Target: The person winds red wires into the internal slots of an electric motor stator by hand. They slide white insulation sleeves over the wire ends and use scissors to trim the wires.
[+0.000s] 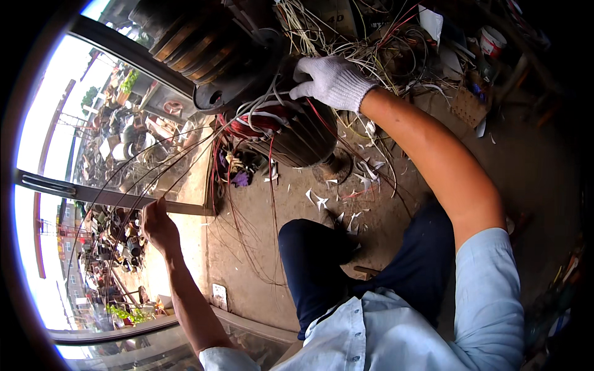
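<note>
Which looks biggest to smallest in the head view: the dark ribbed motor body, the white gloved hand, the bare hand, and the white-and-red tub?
1. Dark ribbed motor body
2. White gloved right hand
3. Bare left hand, close to the gloved hand in size, so this order is unsure
4. White-and-red tub, though it sits farther off near the rim

shirt (pixel 396 334): light blue button-up, sleeves rolled up
trousers (pixel 322 266): dark navy
right hand (pixel 331 80): white knit work glove
left hand (pixel 158 226): bare, no glove

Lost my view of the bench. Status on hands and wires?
Left hand bare, pulling thin wires taut. Right hand, gloved, braced on motor. Loose wire tangle behind.
</note>
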Demonstrator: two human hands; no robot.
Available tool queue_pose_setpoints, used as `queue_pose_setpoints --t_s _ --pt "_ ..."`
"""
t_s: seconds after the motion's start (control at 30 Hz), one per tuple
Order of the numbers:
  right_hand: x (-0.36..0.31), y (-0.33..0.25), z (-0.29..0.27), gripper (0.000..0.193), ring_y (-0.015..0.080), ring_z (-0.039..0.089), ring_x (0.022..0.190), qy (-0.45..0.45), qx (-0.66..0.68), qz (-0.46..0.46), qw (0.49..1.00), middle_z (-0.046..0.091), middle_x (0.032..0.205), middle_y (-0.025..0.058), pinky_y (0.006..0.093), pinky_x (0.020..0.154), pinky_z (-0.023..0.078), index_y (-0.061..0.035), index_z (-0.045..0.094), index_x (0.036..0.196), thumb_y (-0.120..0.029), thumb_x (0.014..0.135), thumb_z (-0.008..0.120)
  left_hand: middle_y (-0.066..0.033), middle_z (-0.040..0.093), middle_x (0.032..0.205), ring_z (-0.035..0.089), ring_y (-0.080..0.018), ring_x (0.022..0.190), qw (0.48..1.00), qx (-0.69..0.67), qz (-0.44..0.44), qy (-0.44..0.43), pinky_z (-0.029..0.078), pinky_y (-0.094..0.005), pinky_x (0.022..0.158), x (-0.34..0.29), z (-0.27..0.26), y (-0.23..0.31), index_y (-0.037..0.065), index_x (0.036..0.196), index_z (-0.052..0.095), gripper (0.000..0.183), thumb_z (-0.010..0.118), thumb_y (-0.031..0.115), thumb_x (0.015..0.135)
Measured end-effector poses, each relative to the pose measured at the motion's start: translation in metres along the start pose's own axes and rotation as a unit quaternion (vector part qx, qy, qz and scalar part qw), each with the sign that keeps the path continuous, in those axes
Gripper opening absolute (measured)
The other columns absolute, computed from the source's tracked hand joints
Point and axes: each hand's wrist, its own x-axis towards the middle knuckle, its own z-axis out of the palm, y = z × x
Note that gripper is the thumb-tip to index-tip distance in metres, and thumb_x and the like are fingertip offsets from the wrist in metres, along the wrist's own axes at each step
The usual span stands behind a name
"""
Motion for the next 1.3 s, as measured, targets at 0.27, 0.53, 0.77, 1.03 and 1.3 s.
queue_pose_setpoints --t_s 0.27,0.53,0.77,1.03,1.3 --pt "-0.018 0.032 0.041 0.031 0.0298 0.068 0.091 0.157 -0.003 -0.067 0.985 0.071 0.093 0.01 0.0425 0.08 0.055 -0.0138 0.072 0.097 -0.043 0.09 0.066 -0.0114 0.066 0.08 0.063 -0.0276 0.071 0.998 -0.049 0.006 -0.025 0.049 -0.0395 0.067 -0.014 -0.02 -0.004 0.003 0.091 0.067 0.019 0.063 0.02 0.098" --pt "-0.007 0.009 0.037 0.032 0.032 0.07 0.089 0.116 0.028 0.113 0.986 0.073 0.092 0.0125 0.0434 0.078 0.055 -0.0124 0.073 0.096 -0.043 0.087 0.069 -0.0086 0.067 0.077 0.062 -0.0207 0.069 0.992 -0.069 -0.092 -0.05 0.049 -0.0365 0.067 -0.024 -0.03 -0.001 0.002 0.087 0.067 0.021 0.065 0.02 0.097" --pt "-0.031 0.035 0.03 0.028 0.0303 0.071 0.091 0.204 0.123 0.073 0.969 0.074 0.098 0.0103 0.0389 0.081 0.056 -0.0109 0.07 0.106 -0.03 0.086 0.072 -0.0131 0.066 0.076 0.06 -0.0286 0.069 0.996 -0.027 -0.049 -0.076 0.047 -0.042 0.067 -0.058 -0.028 0.005 0.001 0.085 0.067 0.025 0.064 0.024 0.097" --pt "-0.007 0.004 0.037 0.043 0.0332 0.069 0.092 0.15 0.014 0.087 0.985 0.072 0.098 0.0117 0.0437 0.078 0.055 -0.0096 0.07 0.099 -0.049 0.082 0.071 -0.0097 0.061 0.07 0.054 -0.0214 0.062 0.992 -0.065 -0.059 -0.09 0.044 -0.0365 0.062 -0.067 -0.049 0.03 0.001 0.084 0.065 0.027 0.065 0.024 0.097" --pt "-0.005 -0.022 0.023 0.047 0.0381 0.069 0.094 0.123 -0.016 0.174 0.977 0.072 0.1 0.0185 0.0475 0.08 0.055 -0.005 0.068 0.107 -0.045 0.083 0.072 -0.0113 0.065 0.081 0.062 -0.0268 0.07 0.982 -0.131 -0.104 -0.09 0.049 -0.034 0.066 -0.106 -0.047 0.042 0.001 0.083 0.065 0.012 0.068 0.008 0.092"
